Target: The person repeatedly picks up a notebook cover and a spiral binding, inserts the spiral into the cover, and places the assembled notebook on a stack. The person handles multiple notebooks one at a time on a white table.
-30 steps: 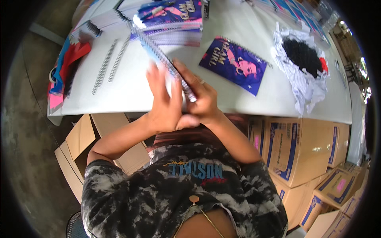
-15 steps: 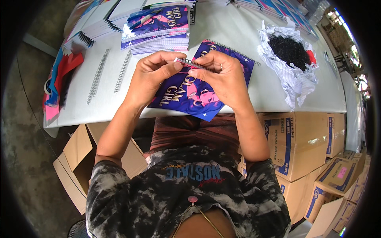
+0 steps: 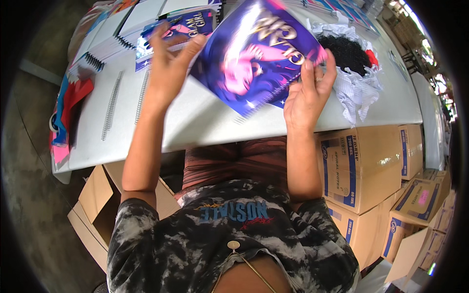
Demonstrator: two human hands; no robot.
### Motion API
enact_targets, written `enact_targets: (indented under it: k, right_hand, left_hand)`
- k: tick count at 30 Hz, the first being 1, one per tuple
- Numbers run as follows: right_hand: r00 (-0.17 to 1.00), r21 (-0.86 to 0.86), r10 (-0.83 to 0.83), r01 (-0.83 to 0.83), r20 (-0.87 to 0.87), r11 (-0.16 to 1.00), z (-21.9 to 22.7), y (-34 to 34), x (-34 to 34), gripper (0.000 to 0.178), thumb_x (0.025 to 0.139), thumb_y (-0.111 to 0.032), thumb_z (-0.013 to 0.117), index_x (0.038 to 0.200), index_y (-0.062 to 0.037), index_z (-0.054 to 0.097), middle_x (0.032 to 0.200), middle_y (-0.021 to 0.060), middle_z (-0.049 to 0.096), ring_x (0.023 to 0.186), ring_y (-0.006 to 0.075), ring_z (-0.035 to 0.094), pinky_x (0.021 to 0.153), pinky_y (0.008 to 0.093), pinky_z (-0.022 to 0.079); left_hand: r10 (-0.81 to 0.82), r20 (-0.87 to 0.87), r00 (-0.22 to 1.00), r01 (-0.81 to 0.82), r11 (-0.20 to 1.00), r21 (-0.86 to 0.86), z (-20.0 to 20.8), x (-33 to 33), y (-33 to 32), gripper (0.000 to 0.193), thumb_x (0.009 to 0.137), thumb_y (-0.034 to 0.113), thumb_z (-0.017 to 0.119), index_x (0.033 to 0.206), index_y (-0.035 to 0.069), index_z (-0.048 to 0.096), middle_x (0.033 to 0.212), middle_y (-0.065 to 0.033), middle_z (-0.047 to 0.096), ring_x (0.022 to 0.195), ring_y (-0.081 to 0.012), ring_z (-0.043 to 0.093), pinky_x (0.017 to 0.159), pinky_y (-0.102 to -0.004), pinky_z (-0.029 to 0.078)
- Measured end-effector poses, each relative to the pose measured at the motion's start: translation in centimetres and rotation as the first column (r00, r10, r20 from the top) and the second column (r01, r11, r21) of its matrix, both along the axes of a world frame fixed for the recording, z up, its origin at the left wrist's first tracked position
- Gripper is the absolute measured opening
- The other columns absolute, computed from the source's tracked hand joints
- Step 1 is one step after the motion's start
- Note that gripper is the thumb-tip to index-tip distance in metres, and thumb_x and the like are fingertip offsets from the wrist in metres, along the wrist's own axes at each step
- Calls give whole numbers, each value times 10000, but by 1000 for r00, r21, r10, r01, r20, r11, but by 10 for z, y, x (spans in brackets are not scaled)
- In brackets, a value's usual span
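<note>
A spiral notebook [image 3: 244, 63] with a purple and pink cover is tilted up off the table, smeared by motion. Along its lower right side runs a wire coil, with a bit of purple cover showing beneath. My right hand [image 3: 309, 95] grips the notebook's right edge, thumb in front and the other fingers partly hidden. Apart from the notebook's left side, my left hand [image 3: 168, 68] is open with its fingers spread and nothing in them. Just behind it lies a stack of similar notebooks [image 3: 198, 22], partly covered by that hand.
Two loose wire coils, one a silver coil [image 3: 112, 105], lie on the white table [image 3: 195, 124] at left. Red cloth [image 3: 80, 95] hangs over the left edge. A heap of black coils [image 3: 344, 51] sits in crumpled white wrapping at right. Cardboard boxes [image 3: 366, 168] stand below the table.
Both hands were together, pinching a small coil end over the notebook. They have parted: my left hand moved left and let go, while my right hand raised and turned the notebook.
</note>
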State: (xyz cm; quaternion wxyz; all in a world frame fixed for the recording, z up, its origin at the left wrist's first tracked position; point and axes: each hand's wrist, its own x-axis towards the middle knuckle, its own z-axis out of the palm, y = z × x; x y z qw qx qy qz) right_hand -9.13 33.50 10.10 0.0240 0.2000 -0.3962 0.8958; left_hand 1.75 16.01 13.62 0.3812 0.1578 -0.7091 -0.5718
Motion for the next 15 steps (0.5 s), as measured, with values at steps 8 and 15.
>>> enact_targets:
  k: [8,15]
  right_hand:
    - [934,650,-355,299,-48,699,-106,48,6,383,822,-148,622,1111,-37,397,1013,118,491,935,193,471,773,301,387]
    - [876,878,-146,473,-459,75,-100,80,26,666,692,-329,738,1207,-55,418,1177,156,498,1189,303,340,955,452,168]
  left_hand:
    - [-141,-94,985,142,990,2,-85,-72,3,713,775,99,686,1337,21,255,1258,-246,407,1163,-299,432,970,-388,367]
    - [76,617,783,362,751,-552,-75,-9,15,884,660,329,765,1335,12,291,1294,-235,391,1226,-353,359,1004,-417,303]
